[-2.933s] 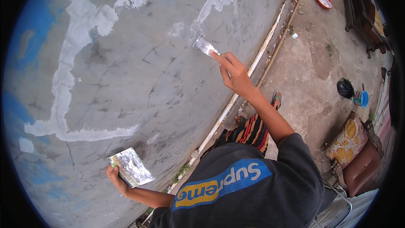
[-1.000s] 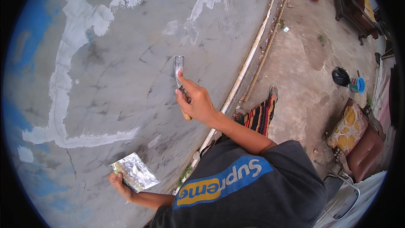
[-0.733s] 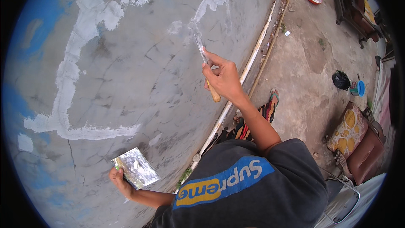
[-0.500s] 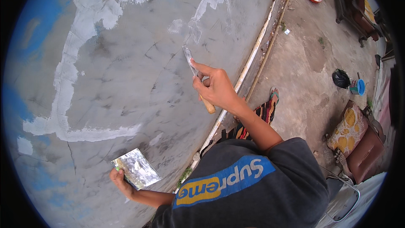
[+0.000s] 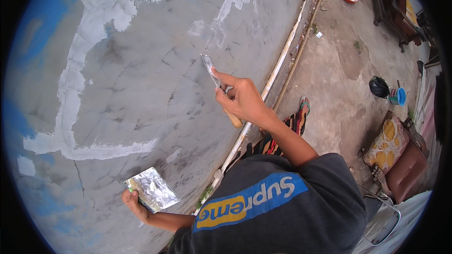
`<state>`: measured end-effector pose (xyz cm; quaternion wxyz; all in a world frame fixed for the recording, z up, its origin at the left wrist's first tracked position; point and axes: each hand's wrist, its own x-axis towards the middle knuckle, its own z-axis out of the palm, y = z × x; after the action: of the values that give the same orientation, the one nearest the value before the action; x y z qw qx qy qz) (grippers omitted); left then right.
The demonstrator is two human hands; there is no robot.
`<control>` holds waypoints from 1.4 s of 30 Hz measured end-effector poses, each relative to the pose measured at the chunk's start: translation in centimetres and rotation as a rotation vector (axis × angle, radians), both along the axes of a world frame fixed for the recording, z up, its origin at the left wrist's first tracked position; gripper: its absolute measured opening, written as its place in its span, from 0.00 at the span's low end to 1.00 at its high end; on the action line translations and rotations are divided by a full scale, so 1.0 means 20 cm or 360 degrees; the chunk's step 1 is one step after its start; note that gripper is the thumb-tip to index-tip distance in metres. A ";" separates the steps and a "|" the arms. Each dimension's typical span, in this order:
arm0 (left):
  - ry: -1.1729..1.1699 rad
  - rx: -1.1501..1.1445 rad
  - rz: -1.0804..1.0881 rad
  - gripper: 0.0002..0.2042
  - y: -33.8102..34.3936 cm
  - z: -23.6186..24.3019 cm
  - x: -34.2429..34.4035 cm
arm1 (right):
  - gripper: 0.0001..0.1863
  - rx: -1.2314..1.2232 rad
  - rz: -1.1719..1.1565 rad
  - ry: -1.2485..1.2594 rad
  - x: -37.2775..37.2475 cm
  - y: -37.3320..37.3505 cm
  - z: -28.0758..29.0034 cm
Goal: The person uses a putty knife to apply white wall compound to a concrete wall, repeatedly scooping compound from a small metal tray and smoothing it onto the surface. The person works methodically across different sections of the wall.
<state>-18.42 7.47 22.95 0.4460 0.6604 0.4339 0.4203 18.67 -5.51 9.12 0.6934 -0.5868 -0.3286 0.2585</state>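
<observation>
The right hand grips a wooden-handled scraper; the left hand clasps a silvery plate.

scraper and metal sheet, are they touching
Apart: the head view shows the scraper in the right hand and the sheet in the left hand, with wall visible between them.

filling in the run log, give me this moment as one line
left hand: holds silvery flat plate | right hand: holds wooden-handled scraper near grey wall, contact unclear | wall: white patches
</observation>
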 end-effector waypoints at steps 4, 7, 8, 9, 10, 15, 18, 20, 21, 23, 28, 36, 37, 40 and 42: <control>0.0071 -0.0056 -0.0122 0.11 0.02 0.02 -0.05 | 0.26 -0.0024 -0.0097 0.0277 0.10 -0.05 0.03; 0.0116 -0.0120 -0.0209 0.11 0.04 0.04 -0.05 | 0.26 0.0081 -0.0304 0.0250 0.13 0.01 0.00; 0.0125 -0.0113 -0.0215 0.11 0.05 0.04 -0.04 | 0.26 0.0112 -0.0349 0.0162 0.07 0.06 -0.02; 0.0135 -0.0105 -0.0209 0.11 0.05 0.04 -0.04 | 0.26 0.0143 -0.0381 0.0076 0.01 0.10 -0.02; 0.0084 -0.0072 -0.0143 0.11 0.05 0.03 -0.04 | 0.26 0.0146 -0.0389 -0.0014 -0.04 0.13 -0.02; 0.0031 0.0105 0.0059 0.11 0.02 -0.01 -0.02 | 0.27 0.0133 -0.0137 0.0113 -0.12 0.07 -0.02; 0.0091 -0.0009 -0.0071 0.12 0.00 0.03 0.01 | 0.28 0.0233 -0.0362 0.0310 -0.06 0.05 0.02; 0.0135 -0.0028 -0.0114 0.13 0.00 0.04 0.00 | 0.28 0.0165 -0.0391 0.0108 -0.06 0.10 -0.01; 0.0157 -0.0033 -0.0136 0.13 0.01 0.05 0.00 | 0.29 0.0135 -0.0407 0.0006 -0.07 0.14 -0.02; 0.0146 0.0029 -0.0095 0.13 0.01 0.04 0.01 | 0.30 0.0279 -0.0565 -0.0133 -0.13 0.24 -0.07; 0.0087 0.0020 -0.0104 0.14 0.01 0.02 0.01 | 0.32 0.0282 -0.0591 -0.0351 -0.23 0.27 -0.14; 0.0156 0.0027 -0.0073 0.11 0.01 0.04 0.00 | 0.27 0.0237 -0.0346 0.0304 -0.01 0.01 -0.03; 0.0150 0.0038 -0.0019 0.10 -0.01 0.04 -0.02 | 0.26 0.0193 -0.0313 0.0209 0.01 0.03 -0.03; 0.0119 0.0028 -0.0011 0.10 0.03 0.00 -0.05 | 0.25 0.0096 -0.0298 -0.0036 0.02 0.05 -0.03; 0.0137 -0.0023 -0.0094 0.10 0.05 0.01 -0.07 | 0.25 0.0081 -0.0285 -0.0090 -0.02 0.04 0.00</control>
<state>-19.84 8.43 23.21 0.4439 0.6871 0.4361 0.3750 18.21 -4.72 9.11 0.7189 -0.6032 -0.3008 0.1703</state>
